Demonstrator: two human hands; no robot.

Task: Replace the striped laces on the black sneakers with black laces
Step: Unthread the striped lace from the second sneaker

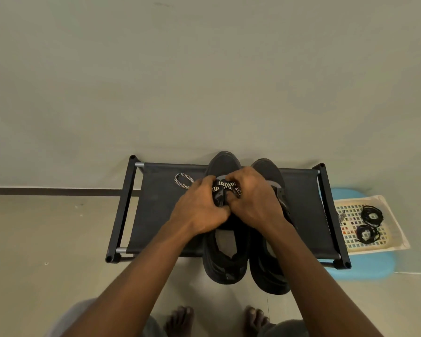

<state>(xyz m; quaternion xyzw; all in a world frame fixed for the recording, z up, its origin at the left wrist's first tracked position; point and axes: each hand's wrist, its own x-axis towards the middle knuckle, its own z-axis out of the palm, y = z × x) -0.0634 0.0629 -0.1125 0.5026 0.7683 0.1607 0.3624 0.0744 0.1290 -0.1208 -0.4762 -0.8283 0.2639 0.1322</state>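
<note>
A matte black left sneaker [225, 263] and its twin [269, 276] sit side by side on a black fabric shoe rack [161, 203] with tubular rails. The left hand [201, 207] and right hand [252, 200], knuckles nearly touching, clamp the black-and-white braided striped lace [184, 180] over the left sneaker's tongue. Beyond the rack's right edge, coiled black laces [371, 215] lie on a woven checked mat [396, 229].

2 black sneakers [225, 164] and a striped lace [184, 181] on a black fabric shelf [161, 215]

head cam | single view | looks steeply down from above | shoe rack [156, 215] near, centred low
</note>
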